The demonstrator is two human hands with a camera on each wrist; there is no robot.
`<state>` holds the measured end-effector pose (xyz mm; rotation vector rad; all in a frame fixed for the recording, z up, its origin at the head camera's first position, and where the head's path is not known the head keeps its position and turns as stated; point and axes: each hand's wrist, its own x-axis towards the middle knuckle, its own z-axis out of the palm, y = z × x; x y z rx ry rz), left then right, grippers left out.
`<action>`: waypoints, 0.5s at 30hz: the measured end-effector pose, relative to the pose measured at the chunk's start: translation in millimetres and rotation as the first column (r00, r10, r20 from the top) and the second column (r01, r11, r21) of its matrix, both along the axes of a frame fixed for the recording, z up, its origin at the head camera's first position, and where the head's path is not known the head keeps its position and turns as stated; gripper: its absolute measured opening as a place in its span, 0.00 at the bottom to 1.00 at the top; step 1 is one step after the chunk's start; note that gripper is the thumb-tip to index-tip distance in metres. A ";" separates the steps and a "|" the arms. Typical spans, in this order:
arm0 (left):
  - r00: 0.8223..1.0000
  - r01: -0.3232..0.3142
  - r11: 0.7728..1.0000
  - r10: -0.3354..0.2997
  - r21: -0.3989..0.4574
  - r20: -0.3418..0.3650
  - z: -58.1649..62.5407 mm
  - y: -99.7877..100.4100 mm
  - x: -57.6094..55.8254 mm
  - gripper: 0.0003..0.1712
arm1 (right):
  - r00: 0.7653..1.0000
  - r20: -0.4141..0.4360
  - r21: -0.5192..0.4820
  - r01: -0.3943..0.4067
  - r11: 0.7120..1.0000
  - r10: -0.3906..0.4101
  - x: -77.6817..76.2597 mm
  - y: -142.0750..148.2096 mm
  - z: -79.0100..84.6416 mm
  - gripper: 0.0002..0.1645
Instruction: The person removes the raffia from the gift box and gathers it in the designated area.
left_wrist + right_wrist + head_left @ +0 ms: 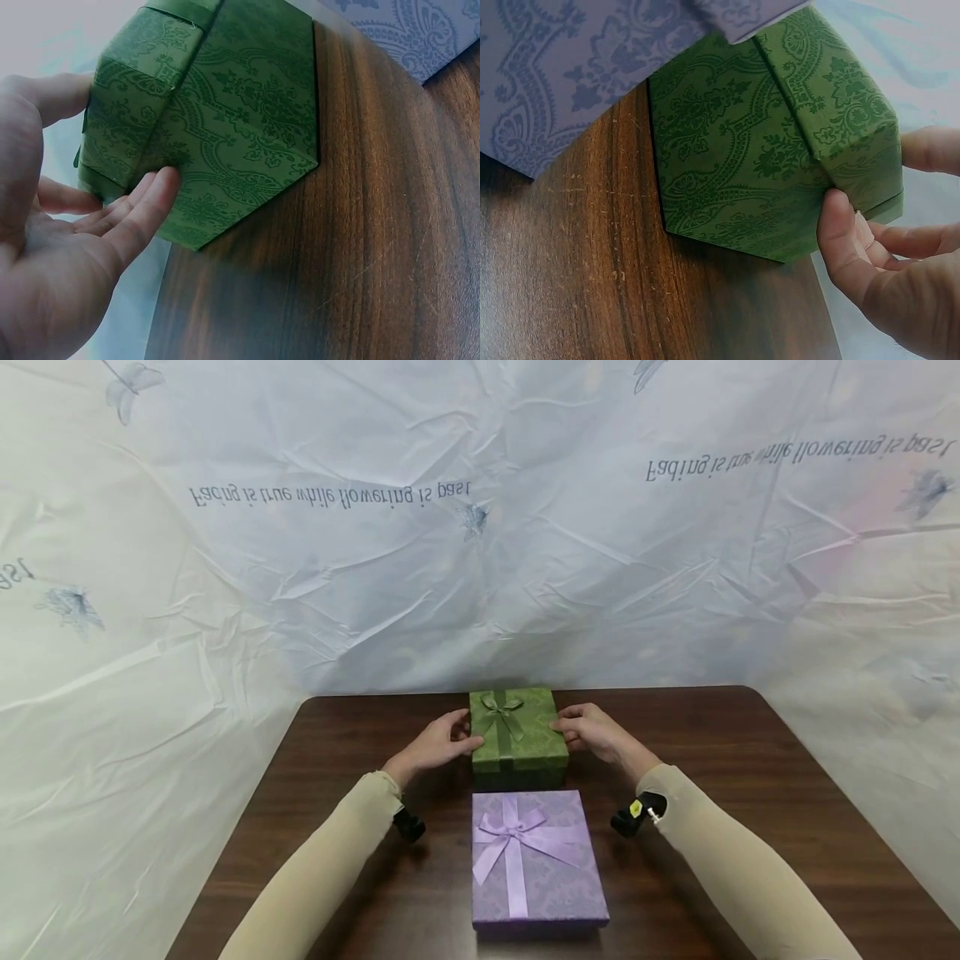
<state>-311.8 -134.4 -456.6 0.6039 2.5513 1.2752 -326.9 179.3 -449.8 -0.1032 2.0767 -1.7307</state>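
A green gift box [536, 718] with a damask pattern and a green ribbon bow stands at the far side of the table, its lid on. My left hand [437, 745] holds its left side. In the left wrist view, fingertips [161, 186] lie right at the lid's lower edge. From the right, my right hand [600, 737] grips the opposite side; the right wrist view has a fingertip [835, 204] at the same lid seam. Nearer to me lies a purple gift box [558, 885] with a lilac ribbon bow, between my forearms and touched by neither hand.
Both boxes stand on a dark brown wooden table [360, 727]. A white printed sheet [525, 568] hangs behind and along both sides of it. Black wrist cameras [408, 824] sit under both sleeves, on either side of the purple box.
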 end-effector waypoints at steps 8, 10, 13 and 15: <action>1.000 0.001 0.999 -0.002 0.034 0.028 0.0 1.4 -1.6 0.46 | 1.000 0.004 -0.017 -0.005 1.000 0.005 0.7 0.6 3.4 0.39; 0.999 0.000 0.998 -0.003 0.056 0.052 -0.4 2.1 -1.6 0.47 | 1.000 0.008 -0.021 0.000 1.000 0.001 0.9 1.1 2.7 0.38; 0.996 -0.008 0.995 -0.001 0.095 0.095 -0.5 2.7 -1.3 0.47 | 1.000 0.007 -0.026 0.004 1.000 -0.003 1.2 1.1 2.1 0.39; 0.993 -0.013 0.993 -0.001 0.118 0.117 -0.6 2.6 -1.8 0.47 | 1.000 0.002 -0.029 0.002 1.000 -0.001 1.3 0.8 2.0 0.39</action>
